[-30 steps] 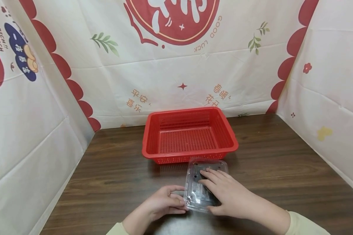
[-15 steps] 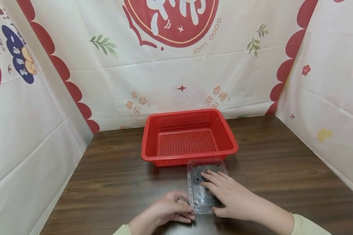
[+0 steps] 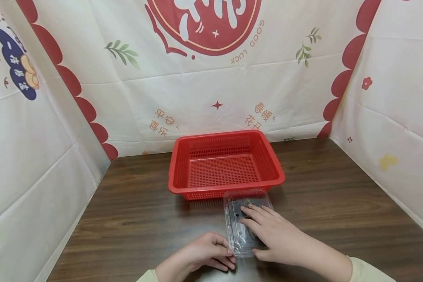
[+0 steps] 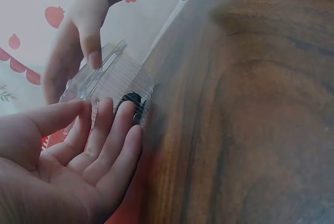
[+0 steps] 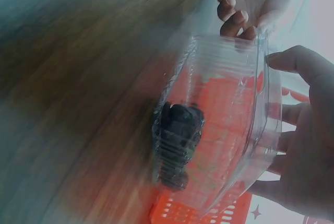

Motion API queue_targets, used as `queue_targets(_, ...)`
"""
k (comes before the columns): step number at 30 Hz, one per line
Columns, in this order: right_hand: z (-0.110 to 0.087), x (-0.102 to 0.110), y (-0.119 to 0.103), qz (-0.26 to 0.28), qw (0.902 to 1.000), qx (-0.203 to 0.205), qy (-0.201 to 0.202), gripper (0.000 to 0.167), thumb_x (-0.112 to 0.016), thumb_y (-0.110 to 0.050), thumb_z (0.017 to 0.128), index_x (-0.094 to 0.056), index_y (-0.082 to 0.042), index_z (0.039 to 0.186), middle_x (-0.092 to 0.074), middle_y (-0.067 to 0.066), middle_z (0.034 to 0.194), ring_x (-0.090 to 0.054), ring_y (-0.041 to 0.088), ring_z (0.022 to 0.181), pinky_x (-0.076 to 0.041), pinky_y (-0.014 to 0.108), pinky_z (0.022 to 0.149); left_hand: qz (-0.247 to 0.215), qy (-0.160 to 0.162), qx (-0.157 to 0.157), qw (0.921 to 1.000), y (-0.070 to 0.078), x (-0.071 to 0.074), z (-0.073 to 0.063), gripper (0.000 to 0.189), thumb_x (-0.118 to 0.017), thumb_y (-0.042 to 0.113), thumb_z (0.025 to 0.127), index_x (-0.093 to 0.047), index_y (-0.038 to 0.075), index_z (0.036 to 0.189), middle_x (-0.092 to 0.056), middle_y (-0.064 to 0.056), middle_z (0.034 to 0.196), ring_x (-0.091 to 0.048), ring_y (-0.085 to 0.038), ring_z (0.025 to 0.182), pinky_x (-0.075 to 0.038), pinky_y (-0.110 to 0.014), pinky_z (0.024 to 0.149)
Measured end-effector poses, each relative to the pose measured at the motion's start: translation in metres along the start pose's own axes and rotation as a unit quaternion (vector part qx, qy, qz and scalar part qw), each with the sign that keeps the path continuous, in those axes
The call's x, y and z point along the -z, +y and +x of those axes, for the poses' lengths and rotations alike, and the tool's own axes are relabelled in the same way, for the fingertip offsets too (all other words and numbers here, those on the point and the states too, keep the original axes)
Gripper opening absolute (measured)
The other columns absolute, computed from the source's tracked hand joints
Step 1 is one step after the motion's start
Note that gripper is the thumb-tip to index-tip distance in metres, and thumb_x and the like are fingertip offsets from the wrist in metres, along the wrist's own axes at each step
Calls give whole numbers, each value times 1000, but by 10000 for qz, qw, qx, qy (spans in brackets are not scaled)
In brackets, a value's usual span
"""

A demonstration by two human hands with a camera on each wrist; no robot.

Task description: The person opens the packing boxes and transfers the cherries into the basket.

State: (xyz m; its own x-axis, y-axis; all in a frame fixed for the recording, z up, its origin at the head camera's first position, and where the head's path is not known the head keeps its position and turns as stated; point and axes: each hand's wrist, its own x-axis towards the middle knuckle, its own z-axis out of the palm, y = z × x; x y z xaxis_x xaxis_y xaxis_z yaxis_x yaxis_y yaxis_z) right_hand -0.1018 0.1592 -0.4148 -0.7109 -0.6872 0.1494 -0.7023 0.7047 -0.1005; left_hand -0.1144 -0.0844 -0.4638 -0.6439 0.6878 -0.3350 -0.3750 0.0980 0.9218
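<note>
A clear plastic clamshell box with dark, roundish contents rests on the table before the red basket. Across the lid's right side lies my right hand, its fingers spread and its thumb near the close edge. My left hand is at the box's near left corner, fingertips against or very close to it. The left wrist view shows the left fingers loosely extended, thumb tip close to the index finger. The right palm hides part of the lid. The lid looks closed in the right wrist view.
A red perforated plastic basket stands directly behind the box, with nothing seen inside. The dark wooden table extends to both sides. Printed white cloth hangs behind and at the left and right.
My left hand has slid right and nearer, from the box's left side to its near left corner. The right hand stays on the lid; the box has shifted only slightly.
</note>
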Motion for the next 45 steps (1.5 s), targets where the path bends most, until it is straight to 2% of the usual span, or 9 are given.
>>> queue_targets(6, 9, -3, -8, -76, 9966, 557, 601, 61, -80, -46, 75, -61, -14, 124, -53, 4, 134, -48, 23, 125, -41, 47, 100, -6, 154, -24, 9999, -1, -4, 1, 13, -62, 6, 92, -66, -6, 91, -69, -8, 79, -68, -17, 71, -57, -36, 68)
queue_targets(11, 18, -6, -17, -278, 9831, 1300, 1257, 39, -85, -39, 71, -66, -18, 97, -58, 0, 113, -55, 17, 106, -48, 40, 89, -91, 377, -122, 9992, -4, -8, 2, 8, -62, 6, 88, -66, 0, 84, -68, -7, 75, -67, -16, 68, -56, -32, 64)
queue_targets(14, 21, -8, -21, -412, 9753, 1543, 1529, 33, -87, -37, 68, -66, -19, 87, -58, -2, 104, -55, 14, 97, -49, 35, 82, -171, 585, -122, 9981, -6, -10, 3, 8, -62, 6, 87, -67, 1, 84, -67, -7, 74, -67, -16, 68, -56, -31, 62)
queue_targets(19, 22, -11, -26, -675, 9661, 1655, 1863, 31, -88, -37, 65, -68, -19, 80, -56, -4, 92, -52, 13, 84, -47, 29, 70, -255, 836, -170, 9960, -7, -13, 4, 8, -62, 6, 85, -67, -1, 85, -67, -6, 73, -68, -17, 68, -55, -29, 59)
queue_targets(22, 24, -13, -30, -903, 9576, 1775, 2082, 27, -88, -31, 65, -65, -19, 73, -50, -5, 82, -45, 12, 73, -38, 23, 60, -315, 884, -191, 9954, -8, -15, 5, 9, -61, 5, 84, -67, -1, 86, -67, -6, 74, -67, -16, 67, -55, -29, 59)
queue_targets(26, 25, -15, -34, -1195, 9465, 1926, 2296, 19, -82, -22, 64, -65, -17, 71, -43, -4, 74, -39, 13, 66, -33, 22, 54, -395, 884, -226, 9950, -9, -17, 5, 10, -61, 7, 85, -68, 0, 88, -67, -7, 75, -67, -16, 67, -55, -28, 59)
queue_targets(33, 26, -16, -42, -1563, 9403, 2162, 2111, 19, -78, -19, 69, -69, -12, 84, -47, -4, 77, -40, 12, 66, -42, 23, 58, -526, 1064, -151, 9928, -9, -20, 5, 9, -61, 9, 86, -67, 3, 87, -67, -5, 72, -65, -14, 65, -52, -24, 56)
queue_targets(39, 27, -19, -46, -1832, 9399, 2163, 1902, 16, -79, -22, 72, -69, -13, 81, -50, -3, 77, -41, 13, 64, -42, 24, 58, -630, 1276, -117, 9898, -9, -23, 4, 5, -60, 8, 85, -64, 7, 81, -66, -4, 69, -64, -13, 63, -50, -22, 52)
queue_targets(45, 25, -25, -46, -1881, 9431, 2001, 1875, 20, -78, -25, 73, -62, -15, 72, -48, -5, 67, -44, 11, 56, -36, 22, 47, -692, 1242, -212, 9896, -11, -27, 5, 5, -60, 8, 84, -61, 8, 79, -65, -5, 68, -63, -12, 61, -50, -23, 51)
